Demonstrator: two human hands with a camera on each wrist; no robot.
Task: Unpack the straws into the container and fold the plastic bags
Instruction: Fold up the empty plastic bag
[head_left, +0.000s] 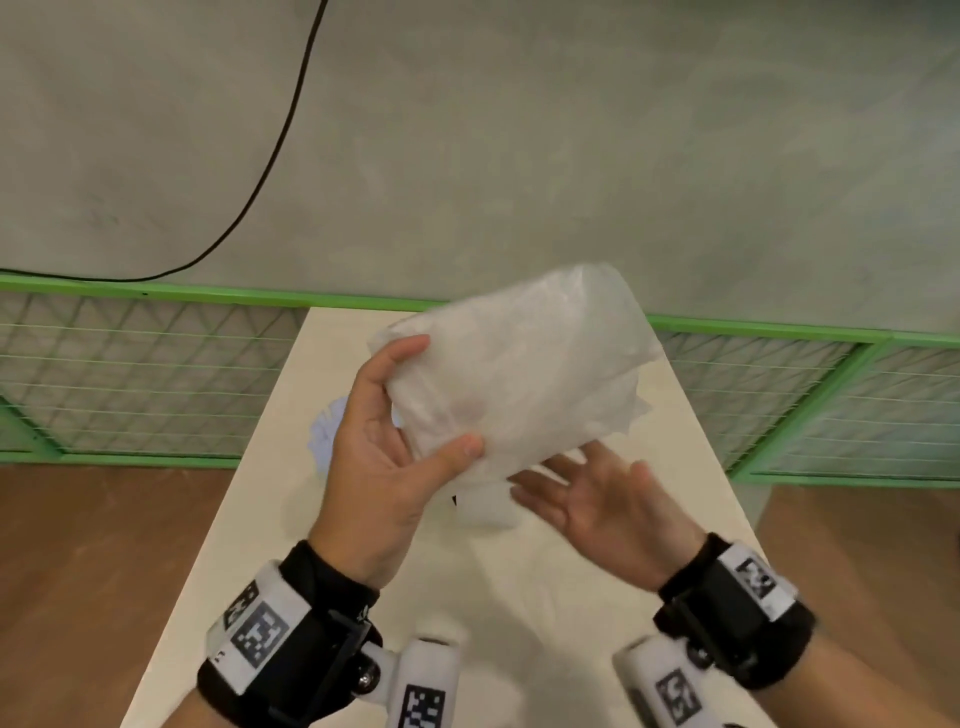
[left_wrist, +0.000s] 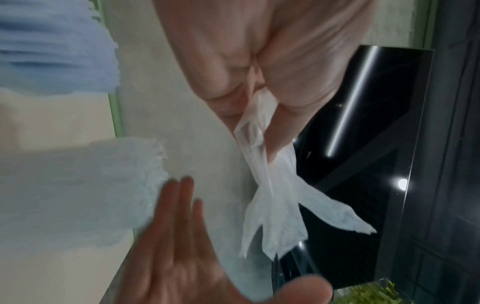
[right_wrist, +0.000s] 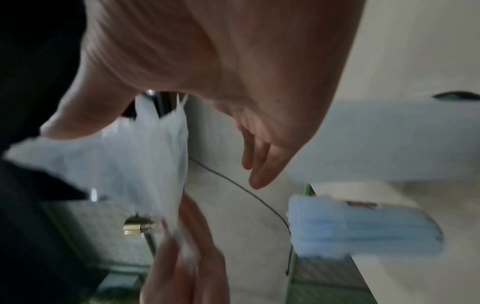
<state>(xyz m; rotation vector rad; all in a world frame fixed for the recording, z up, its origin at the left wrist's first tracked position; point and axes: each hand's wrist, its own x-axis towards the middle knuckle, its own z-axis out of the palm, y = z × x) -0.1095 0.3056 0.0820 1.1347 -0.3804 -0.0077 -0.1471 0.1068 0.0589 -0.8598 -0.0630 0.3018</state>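
Note:
My left hand (head_left: 439, 397) holds a crumpled, translucent white plastic bag (head_left: 519, 374) up over the table, thumb under it and fingers behind. In the left wrist view its fingers (left_wrist: 280, 123) pinch a twisted end of the bag (left_wrist: 272, 205). My right hand (head_left: 571, 486) lies open, palm up, just under the bag's lower edge, its fingers (right_wrist: 262, 164) straight. A bundle of pale blue straws (head_left: 324, 431) lies on the table, mostly hidden behind my left hand, and also shows as the straws (right_wrist: 363, 228) in the right wrist view.
The cream table (head_left: 597, 613) runs away from me to a green-framed wire fence (head_left: 156, 364). A blurred white thing (head_left: 488, 506) lies on the table below the bag. A black cable (head_left: 270, 156) crosses the grey floor beyond. Brown floor flanks the table.

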